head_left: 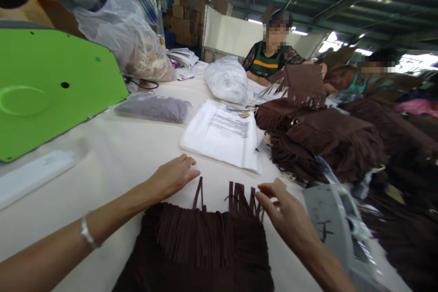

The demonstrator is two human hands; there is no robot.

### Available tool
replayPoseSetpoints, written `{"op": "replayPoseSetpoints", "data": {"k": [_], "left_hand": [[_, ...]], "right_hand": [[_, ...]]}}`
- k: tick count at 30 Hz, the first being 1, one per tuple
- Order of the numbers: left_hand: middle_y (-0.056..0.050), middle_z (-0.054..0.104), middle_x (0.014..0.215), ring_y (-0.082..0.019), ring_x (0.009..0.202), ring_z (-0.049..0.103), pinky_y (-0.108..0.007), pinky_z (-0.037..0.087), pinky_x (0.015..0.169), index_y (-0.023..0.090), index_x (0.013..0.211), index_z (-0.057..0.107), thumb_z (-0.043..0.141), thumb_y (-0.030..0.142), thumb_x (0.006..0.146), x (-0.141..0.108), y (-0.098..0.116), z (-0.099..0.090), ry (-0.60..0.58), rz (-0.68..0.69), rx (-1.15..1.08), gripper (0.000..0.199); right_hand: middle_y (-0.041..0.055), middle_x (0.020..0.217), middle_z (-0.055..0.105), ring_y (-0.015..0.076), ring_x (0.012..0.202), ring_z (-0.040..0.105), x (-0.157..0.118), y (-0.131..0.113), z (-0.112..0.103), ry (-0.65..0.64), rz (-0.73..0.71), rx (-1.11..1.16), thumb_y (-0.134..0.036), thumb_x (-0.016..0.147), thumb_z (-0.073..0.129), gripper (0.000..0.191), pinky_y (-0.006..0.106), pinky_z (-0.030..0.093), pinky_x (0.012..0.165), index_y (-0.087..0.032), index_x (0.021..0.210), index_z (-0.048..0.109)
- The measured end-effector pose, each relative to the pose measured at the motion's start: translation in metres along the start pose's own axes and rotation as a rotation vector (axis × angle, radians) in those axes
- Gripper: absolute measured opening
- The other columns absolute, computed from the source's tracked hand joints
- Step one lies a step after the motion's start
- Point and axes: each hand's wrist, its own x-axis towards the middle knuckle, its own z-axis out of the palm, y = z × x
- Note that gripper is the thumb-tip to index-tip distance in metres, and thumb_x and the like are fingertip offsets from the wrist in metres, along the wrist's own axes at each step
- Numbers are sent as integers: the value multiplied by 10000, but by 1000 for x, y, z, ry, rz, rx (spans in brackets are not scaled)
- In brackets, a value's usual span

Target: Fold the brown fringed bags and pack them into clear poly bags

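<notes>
A dark brown fringed garment (212, 242) lies on the white table directly before me. Most of its thin strips hang down over the cloth, while a few stick up past its far edge. My left hand (174, 175) hovers above the far left corner of the garment, open and holding nothing, fingers loosely bent. At the far right corner is my right hand (285, 210), thumb and fingers curved and slightly apart beside the upright strips. Whether its fingertips touch a strip is hard to see.
Ahead lies a white printed plastic bag (222, 132), with a grey packed bag (153, 107) to its left. A grey tape dispenser (330, 223) stands right, near heaped brown fringed garments (335, 141). A green panel (51, 86) rises left. Across the table a person (268, 61) handles another brown piece.
</notes>
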Motion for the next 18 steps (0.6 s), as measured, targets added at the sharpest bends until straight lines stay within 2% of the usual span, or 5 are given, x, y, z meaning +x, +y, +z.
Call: {"op": "replayPoseSetpoints", "data": {"k": [2,4,9,14,18], "left_hand": [[-104,615,1056,-260,917,656,-387,530,792,175,1077,575,444,528,932,19,23,16,-59,47,128,404],[-107,604,1040,-274,860,666,-386,541,716,174,1097,547,472,621,892,26,46,34,-98,124,212,497],[-114,608,1048,-289,841,677,-377,541,666,173,1180,477,586,614,834,24,71,61,-198,299,271,571],[-81,697,920,-286,839,693,-339,515,669,175,1099,521,617,439,884,42,69,55,-259,295,91,354],[-23,699,846,-218,783,684,-258,469,606,200,985,562,629,416,876,39,73,36,-254,328,6,251]], "right_hand": [[89,988,674,260,896,648,22,16,0,-63,39,-185,-532,897,543,373,367,522,726,-199,1053,604],[96,995,648,294,963,613,37,18,15,-150,-40,-309,-576,845,605,428,387,494,749,-192,1034,588],[61,991,633,239,849,629,47,3,49,-275,-263,-333,-567,891,560,368,294,431,607,-207,962,538],[18,937,697,195,836,664,54,8,57,-338,-385,-268,-345,985,492,159,260,417,659,-210,1027,565],[0,931,709,162,833,661,43,-2,43,-280,-408,-188,-265,977,496,119,231,414,682,-220,1031,592]]}}
